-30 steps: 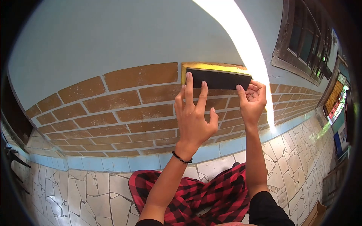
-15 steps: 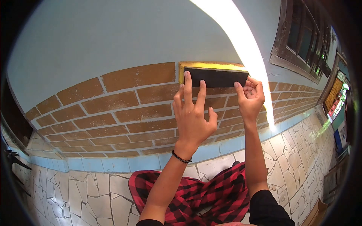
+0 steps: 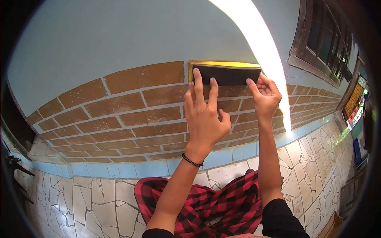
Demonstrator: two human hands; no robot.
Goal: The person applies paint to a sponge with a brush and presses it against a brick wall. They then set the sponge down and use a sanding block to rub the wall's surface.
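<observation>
A black rectangular piece [image 3: 228,75] lies flat against the wall, inside a thin yellow frame [image 3: 222,63] at the top row of painted brown bricks [image 3: 145,78]. My left hand [image 3: 206,115], with a dark beaded bracelet on its wrist, has its fingers spread, and the fingertips rest on the left part of the black piece. My right hand [image 3: 266,95] pinches the lower right corner of the black piece between thumb and fingers.
Pale blue wall [image 3: 119,35] rises above the bricks. A dark wooden window [image 3: 319,39] is at the upper right. Light blue tiles [image 3: 151,168] edge the cracked-tile floor [image 3: 93,202]. Crossed legs in red-and-black checks [image 3: 198,206] are below.
The view has shifted slightly, so the wall and window sit a little differently. Both hands stay at the black piece, which now covers slightly more of the yellow frame's inside.
</observation>
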